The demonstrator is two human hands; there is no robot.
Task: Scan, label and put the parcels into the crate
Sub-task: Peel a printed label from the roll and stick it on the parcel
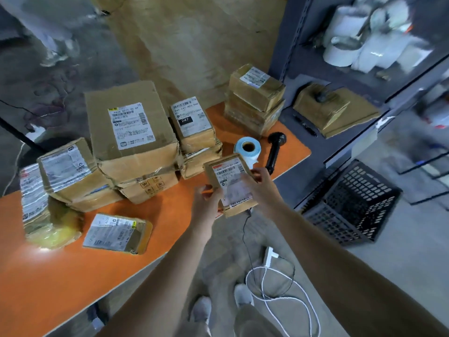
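A small brown parcel [227,177] with a white shipping label is held above the near edge of the orange table [73,268]. My left hand [206,203] grips its left side. My right hand [261,184] lies on the label, fingers curled over the parcel's right edge. Just behind the parcel stand a blue-and-white label roll [247,148] and a black barcode scanner [275,149]. A dark plastic crate [352,203] stands on the floor to the right of the table.
Several stacks of taped cardboard parcels [132,132] cover the back of the table, and a flat parcel [116,233] lies at the front left. A grey shelving unit [340,98] holds white rolls and a box. Cables [279,283] lie on the floor by my feet.
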